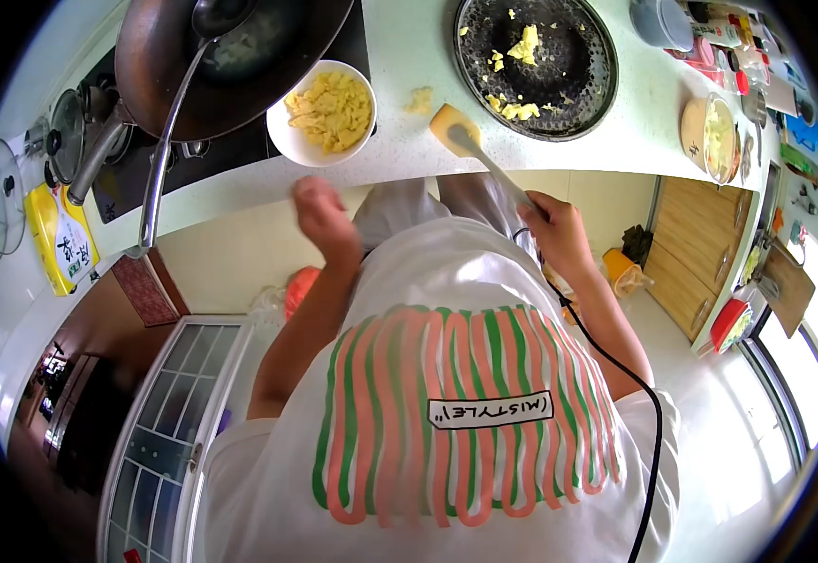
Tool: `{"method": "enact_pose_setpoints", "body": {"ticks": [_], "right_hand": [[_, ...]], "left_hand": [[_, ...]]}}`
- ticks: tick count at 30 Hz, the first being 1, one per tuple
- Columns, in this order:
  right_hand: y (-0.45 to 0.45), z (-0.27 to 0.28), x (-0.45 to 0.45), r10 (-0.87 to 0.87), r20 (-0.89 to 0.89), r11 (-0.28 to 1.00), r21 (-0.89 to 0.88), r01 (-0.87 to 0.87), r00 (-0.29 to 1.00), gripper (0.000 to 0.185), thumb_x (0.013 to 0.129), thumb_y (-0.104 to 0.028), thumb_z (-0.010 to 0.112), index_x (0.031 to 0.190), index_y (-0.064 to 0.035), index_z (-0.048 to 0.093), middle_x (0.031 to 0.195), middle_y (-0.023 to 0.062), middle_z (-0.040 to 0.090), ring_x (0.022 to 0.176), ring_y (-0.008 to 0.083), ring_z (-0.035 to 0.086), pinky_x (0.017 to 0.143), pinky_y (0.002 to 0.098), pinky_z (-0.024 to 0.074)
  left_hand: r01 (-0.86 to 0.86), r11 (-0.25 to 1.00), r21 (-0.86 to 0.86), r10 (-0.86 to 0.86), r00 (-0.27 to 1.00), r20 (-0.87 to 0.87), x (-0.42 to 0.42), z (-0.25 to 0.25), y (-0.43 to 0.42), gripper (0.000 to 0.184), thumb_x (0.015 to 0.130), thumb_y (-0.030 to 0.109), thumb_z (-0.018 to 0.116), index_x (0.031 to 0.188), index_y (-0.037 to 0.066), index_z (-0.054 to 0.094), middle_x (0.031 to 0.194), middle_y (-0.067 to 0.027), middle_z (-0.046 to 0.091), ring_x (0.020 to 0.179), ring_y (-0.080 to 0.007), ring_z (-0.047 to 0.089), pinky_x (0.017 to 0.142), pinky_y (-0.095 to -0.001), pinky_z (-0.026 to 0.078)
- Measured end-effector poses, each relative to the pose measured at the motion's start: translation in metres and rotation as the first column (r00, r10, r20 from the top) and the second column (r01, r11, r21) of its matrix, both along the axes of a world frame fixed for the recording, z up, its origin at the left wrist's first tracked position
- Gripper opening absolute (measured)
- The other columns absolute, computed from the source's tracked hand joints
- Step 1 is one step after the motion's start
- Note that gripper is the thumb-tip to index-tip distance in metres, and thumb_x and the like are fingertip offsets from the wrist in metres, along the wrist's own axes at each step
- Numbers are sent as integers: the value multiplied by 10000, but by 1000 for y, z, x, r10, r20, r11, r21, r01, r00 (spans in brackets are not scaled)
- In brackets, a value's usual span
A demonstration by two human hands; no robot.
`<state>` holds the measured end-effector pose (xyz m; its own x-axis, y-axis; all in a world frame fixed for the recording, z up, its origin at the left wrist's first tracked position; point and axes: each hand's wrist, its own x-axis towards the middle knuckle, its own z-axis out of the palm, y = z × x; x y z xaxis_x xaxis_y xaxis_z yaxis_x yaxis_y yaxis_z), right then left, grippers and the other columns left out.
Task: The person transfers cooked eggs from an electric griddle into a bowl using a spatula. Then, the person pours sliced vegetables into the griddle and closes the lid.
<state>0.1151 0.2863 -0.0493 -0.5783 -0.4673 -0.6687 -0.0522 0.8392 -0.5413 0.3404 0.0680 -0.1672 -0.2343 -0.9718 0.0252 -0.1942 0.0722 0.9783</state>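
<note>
White glass-paned door point(160, 441) lower left; wooden cabinet point(700, 244), bright window point(810, 361) right; pale floor point(636, 324).

Glass lids point(4, 192) stand at the left end of the bench point(404, 155), with a yellow packet point(62, 242) just beside them near the front edge. A pale blue tub point(664, 25) and crowded bottles and jars point(745, 58) line the back right corner. Below the bench's right end is a wooden cupboard point(695, 239); near it, on the floor point(681, 413), lies a yellow-orange bag point(623, 274). A white-framed glass door point(163, 441) stands at lower left.
</note>
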Motion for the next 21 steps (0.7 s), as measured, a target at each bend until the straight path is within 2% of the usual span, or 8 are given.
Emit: {"method": "enact_pose_setpoints", "body": {"ticks": [1,3,4,8,11,14,17,21], "right_hand": [[2,-5,-2,5,-12,1000,-12,-5,1000,267,952,-200,648,1096,22,687,699,191,591,610,222,544,634,378,474],[2,-9,-6,24,-36,999,-25,-25,999,259,959,-199,649,1098,14,698,683,127,573,614,174,521,617,351,456],[1,-10,-8,41,-46,999,-24,-42,998,252,965,-193,650,1106,8,704,671,68,556,617,128,498,599,323,439],[0,-9,-14,49,-24,999,12,-48,999,248,970,-188,657,1123,-1,714,659,8,536,628,80,474,591,292,421],[-2,-14,-13,19,-42,1000,10,-18,999,266,967,-191,664,1155,-10,714,668,13,539,637,78,471,599,291,420],[1,-26,-14,35,-44,999,-27,-36,998,274,968,-178,671,1195,-31,714,680,-8,546,639,67,457,595,283,414],[9,-47,-13,-3,16,993,-119,5,1000,324,957,-217,696,1216,-22,698,687,52,574,630,106,479,612,318,445],[23,-75,-4,-74,149,984,-148,97,986,389,945,-209,738,1256,19,681,721,-22,557,659,73,448,593,275,414]], "left_hand": [[159,984,84,-156,987,-39,-10,12,16,123,991,92,517,951,20,608,900,-84,589,620,-135,518,518,-261,426],[631,746,-213,-607,776,175,-43,33,1,154,933,-3,578,1074,-11,638,1050,-143,644,820,-236,641,653,-307,533],[685,704,-187,-620,722,307,-60,38,1,294,886,-48,609,1177,-15,622,1182,-172,631,1082,-320,626,864,-382,543],[628,733,-260,-373,692,618,-124,20,1,400,855,-33,619,1251,-52,567,1245,-237,573,1161,-412,570,1010,-464,470],[644,765,-26,-395,500,770,-153,9,-8,378,846,-5,628,1214,-68,571,1199,-236,566,1123,-424,563,997,-475,470],[603,793,90,-484,533,694,-157,5,-3,393,820,23,655,1198,-46,572,1155,-212,570,1100,-404,557,1003,-477,451],[684,730,8,-491,515,703,-147,12,6,459,804,25,663,1249,-22,564,1154,-187,578,1099,-386,564,989,-476,456],[752,541,-376,-463,640,614,-122,27,13,530,794,-3,659,1317,3,573,1222,-170,602,1146,-362,592,954,-444,499]]}}
